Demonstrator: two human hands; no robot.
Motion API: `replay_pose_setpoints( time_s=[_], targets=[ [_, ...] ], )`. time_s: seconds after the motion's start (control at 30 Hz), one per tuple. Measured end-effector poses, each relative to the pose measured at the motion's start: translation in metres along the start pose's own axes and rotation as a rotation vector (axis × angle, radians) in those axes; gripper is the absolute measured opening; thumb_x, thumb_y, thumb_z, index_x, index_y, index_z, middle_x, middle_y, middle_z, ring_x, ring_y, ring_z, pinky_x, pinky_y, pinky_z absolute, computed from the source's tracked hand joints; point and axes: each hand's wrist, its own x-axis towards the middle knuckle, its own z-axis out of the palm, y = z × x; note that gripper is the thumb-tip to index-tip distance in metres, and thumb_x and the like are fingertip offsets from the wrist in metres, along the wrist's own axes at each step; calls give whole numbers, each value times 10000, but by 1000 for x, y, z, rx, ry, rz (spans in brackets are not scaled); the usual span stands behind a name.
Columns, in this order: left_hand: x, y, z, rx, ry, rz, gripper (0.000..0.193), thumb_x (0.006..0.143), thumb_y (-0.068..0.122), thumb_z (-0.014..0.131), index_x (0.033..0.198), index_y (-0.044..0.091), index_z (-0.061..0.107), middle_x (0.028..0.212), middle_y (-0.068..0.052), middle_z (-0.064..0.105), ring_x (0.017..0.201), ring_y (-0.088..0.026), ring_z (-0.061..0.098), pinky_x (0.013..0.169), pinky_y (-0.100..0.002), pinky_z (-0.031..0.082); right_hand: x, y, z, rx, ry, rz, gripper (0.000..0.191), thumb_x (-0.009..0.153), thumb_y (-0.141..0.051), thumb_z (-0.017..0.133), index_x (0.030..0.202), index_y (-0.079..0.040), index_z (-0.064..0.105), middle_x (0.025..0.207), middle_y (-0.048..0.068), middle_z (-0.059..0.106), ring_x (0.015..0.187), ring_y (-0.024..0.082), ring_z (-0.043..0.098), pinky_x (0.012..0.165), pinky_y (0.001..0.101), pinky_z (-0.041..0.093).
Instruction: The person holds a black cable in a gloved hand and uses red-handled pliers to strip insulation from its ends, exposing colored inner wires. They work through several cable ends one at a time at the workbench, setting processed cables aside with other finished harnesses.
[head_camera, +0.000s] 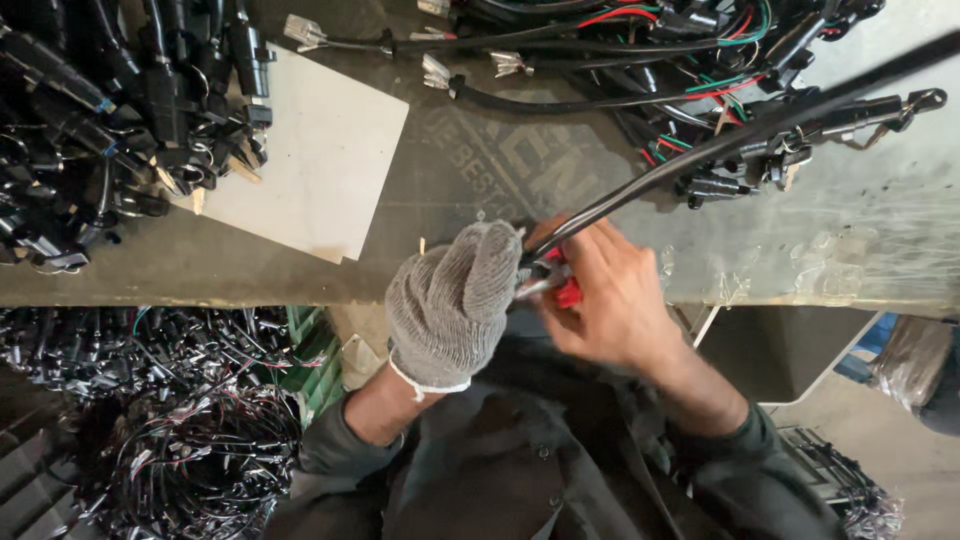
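The gloved left hand (452, 300) is closed around the near end of the black cable (720, 140), which rises away over the tabletop (480, 170). Just right of the cable end, the bare right hand (610, 295) grips a red-handled tool (565, 290) (mostly hidden by its fingers (590, 250)).

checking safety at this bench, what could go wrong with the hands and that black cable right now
The bare right hand grips a red-handled tool close to the gloved left hand; a slip might nick the unprotected fingers. The long black cable stretches over a heap of wire harnesses and could snag them.
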Motion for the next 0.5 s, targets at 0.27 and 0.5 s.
replay_pose_setpoints(
  time_s=[0.27,0.5],
  targets=[
    [6,1,-31,-1203,-346,-432,671,997,131,770,1583,55,453,1192,-85,694,913,-218,680,808,-320,592,17,9,13,12,147,-121,344,669,-119,824,864,-25,556,804,137,580,734,360,603,626,445,462],
    [7,4,-30,-1143,-293,-301,669,993,131,794,1574,103,463,1170,-88,689,949,-163,693,899,-280,580,38,3,6,313,64,-162,409,795,-103,954,779,-51,549,755,66,589,713,253,610,620,381,458]
  ],
)
